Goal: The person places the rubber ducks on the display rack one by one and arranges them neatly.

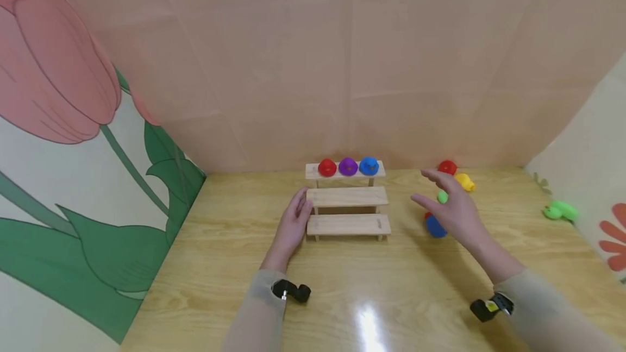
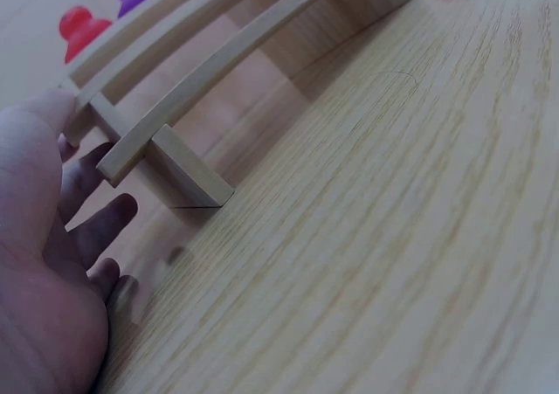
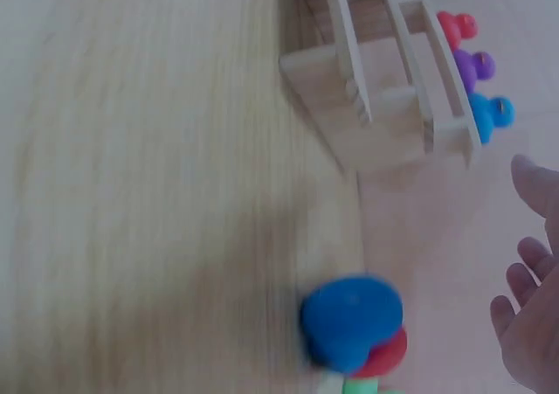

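Observation:
A three-step wooden stand (image 1: 348, 196) stands on the table, with red (image 1: 327, 168), purple (image 1: 348, 167) and blue (image 1: 369, 166) toy ducks in a row on its top step. My left hand (image 1: 292, 224) holds the stand's left end, thumb and fingers at the end of the middle step (image 2: 96, 106). My right hand (image 1: 454, 208) hovers right of the stand, thumb and fingers spread with nothing between them. Near it on the table lie a blue toy (image 1: 436, 227) with a red part showing beside it and a partly hidden green toy (image 1: 442, 197).
Farther back at the right are a red toy (image 1: 447, 167) and a yellow toy (image 1: 464, 182). A bright green toy (image 1: 560, 210) lies by the right wall. A pinkish backdrop (image 1: 352, 69) rises behind the table, and a tulip-printed panel (image 1: 54, 58) stands at the left.

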Available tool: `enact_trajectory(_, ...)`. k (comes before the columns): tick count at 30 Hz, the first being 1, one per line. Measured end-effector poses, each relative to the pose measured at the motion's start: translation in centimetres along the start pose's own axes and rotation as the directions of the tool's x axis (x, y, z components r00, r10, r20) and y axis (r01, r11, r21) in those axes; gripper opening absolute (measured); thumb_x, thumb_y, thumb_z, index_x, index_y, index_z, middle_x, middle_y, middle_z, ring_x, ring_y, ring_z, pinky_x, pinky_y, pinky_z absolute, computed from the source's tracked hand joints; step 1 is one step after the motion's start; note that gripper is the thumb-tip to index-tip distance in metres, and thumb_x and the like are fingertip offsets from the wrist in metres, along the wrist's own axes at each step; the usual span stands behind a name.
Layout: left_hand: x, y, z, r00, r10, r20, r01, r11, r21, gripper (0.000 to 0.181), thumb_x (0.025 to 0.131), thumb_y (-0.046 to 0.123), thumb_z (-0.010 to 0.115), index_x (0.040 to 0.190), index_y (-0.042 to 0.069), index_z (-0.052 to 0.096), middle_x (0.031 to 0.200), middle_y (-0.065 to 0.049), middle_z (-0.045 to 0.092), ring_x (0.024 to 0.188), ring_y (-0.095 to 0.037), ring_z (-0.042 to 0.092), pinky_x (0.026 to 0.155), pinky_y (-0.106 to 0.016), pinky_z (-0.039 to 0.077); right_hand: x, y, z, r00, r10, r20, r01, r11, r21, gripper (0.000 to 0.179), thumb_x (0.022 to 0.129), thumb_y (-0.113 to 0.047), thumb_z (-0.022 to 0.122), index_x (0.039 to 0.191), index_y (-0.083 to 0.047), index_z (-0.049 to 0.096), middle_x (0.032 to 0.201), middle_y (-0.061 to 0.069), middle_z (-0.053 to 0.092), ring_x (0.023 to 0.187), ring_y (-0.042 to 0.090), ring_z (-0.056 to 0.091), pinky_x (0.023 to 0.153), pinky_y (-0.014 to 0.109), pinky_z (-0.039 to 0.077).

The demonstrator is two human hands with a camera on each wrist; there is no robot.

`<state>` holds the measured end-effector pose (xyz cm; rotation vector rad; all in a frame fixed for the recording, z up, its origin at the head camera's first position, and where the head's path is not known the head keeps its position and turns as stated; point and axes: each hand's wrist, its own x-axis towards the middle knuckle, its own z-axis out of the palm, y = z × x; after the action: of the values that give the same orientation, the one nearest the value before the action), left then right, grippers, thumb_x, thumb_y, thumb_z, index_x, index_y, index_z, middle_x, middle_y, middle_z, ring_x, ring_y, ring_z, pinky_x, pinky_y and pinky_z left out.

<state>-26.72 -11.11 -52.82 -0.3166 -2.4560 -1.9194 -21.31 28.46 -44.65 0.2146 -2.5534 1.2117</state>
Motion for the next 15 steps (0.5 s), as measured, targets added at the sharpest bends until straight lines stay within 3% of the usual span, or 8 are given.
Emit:
enact_trajectory(10, -0.1, 0.0, 0.0, 1.000, -0.004, -0.006, 0.004, 1.000, -0.003, 0.061, 0.116, 0.055, 0.053, 0.171, 0.031, 0.042, 0.168, -0.017, 0.049, 0.154, -0.031, 0.048, 0.128, -0.049, 0.039, -2.3, 2.4, -2.2, 0.998, 0.051, 0.031, -0.049, 0.997, -0.056, 0.074, 0.102, -0.033, 0.085, 0.163, -0.007, 0.052, 0.161, 0.025, 0.052, 0.144, 0.056, 0.045, 0.111, 0.079, 0.040)
enact_trajectory(13, 0.0, 0.0, 0.0, 1.000, -0.003, -0.002, 0.003, 1.000, -0.012, 0.062, 0.116, 0.055, 0.053, 0.172, 0.031, 0.042, 0.169, -0.017, 0.048, 0.155, -0.031, 0.047, 0.128, -0.049, 0.039, -3.1, 3.3, -2.6, 0.998, 0.040, 0.041, -0.036, 0.996, -0.077, 0.070, 0.101, -0.031, 0.085, 0.160, -0.006, 0.055, 0.155, 0.023, 0.057, 0.140, 0.051, 0.050, 0.119, 0.045, 0.047)
enact_trajectory(15, 0.0, 0.0, 0.0, 1.000, 0.003, 0.000, -0.003, 1.000, -0.020, 0.062, 0.116, 0.054, 0.053, 0.172, 0.030, 0.042, 0.169, -0.017, 0.048, 0.155, -0.031, 0.047, 0.128, -0.049, 0.038, -3.7, 3.8, -2.8, 0.998, 0.027, 0.057, -0.023, 0.998, -0.065, 0.066, 0.101, -0.029, 0.086, 0.156, -0.005, 0.058, 0.151, 0.023, 0.060, 0.137, 0.049, 0.052, 0.114, 0.019, 0.043)
